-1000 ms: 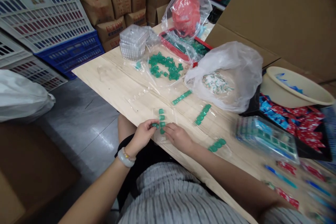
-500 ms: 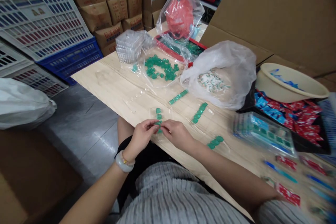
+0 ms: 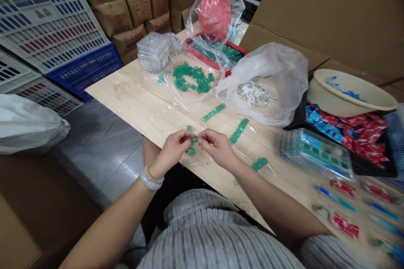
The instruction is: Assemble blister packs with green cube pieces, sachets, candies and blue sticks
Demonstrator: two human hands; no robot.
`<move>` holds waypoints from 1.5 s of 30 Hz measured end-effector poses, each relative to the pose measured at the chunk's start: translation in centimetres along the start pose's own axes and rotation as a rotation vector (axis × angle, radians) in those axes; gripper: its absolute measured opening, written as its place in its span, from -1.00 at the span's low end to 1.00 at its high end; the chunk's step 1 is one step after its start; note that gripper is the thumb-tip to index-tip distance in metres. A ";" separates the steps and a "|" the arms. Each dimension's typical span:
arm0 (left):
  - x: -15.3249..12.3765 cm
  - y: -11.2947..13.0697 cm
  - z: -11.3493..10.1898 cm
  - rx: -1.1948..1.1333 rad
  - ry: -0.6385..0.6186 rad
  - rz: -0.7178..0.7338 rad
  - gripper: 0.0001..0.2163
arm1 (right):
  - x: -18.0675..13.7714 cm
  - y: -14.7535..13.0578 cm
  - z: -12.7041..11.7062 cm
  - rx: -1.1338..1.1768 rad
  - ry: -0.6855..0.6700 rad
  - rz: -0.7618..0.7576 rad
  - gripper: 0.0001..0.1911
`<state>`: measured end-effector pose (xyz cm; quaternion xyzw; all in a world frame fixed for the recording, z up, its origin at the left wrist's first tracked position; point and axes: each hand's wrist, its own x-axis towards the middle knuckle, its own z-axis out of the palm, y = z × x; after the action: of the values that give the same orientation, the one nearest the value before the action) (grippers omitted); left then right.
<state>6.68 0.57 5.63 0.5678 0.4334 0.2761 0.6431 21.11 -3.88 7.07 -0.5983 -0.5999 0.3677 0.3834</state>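
My left hand and my right hand meet just above the near edge of the wooden table. Both pinch a small clear packet with green squares in it, lifted slightly off the table. A pale bangle sits on my left wrist. Rows of green squares lie in short strips to the right, and a loose heap of green squares rests on clear plastic further back.
A white plastic bag of small pieces, a bag with red contents, a stack of clear trays, a beige basin, red and blue sachets and a clear blister tray lie around. Crates and cartons stand at left.
Both hands have lifted from the table surface and drawn together, raising the clear packet of green squares between their fingertips.
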 end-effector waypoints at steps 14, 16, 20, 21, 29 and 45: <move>-3.8 -4.7 -1.3 0.543 -0.050 0.191 -0.67 | -4.1 3.8 1.9 -0.366 -0.206 -0.137 -0.84; -4.0 -5.2 -1.4 0.707 -0.093 0.314 -0.60 | -4.0 4.1 2.8 -0.566 -0.292 -0.146 -0.82; -4.5 -5.7 -0.9 0.787 -0.113 0.354 -0.57 | -3.8 4.5 4.3 -0.738 -0.300 -0.098 -0.81; -4.6 -5.7 -0.9 0.784 -0.118 0.354 -0.56 | -3.9 4.6 4.4 -0.720 -0.282 -0.082 -0.82; 0.9 -3.0 -6.0 0.757 -0.117 0.371 -0.63 | -1.9 4.3 0.0 -0.327 -0.153 0.002 -0.83; 18.0 2.3 -10.1 1.051 0.027 0.535 -0.82 | 25.9 8.1 -0.9 -0.991 -0.074 0.062 -0.83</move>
<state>6.67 21.28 3.69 0.8962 0.3621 0.1841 0.1781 25.73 22.16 0.71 -0.7125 -0.6978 0.0707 0.0202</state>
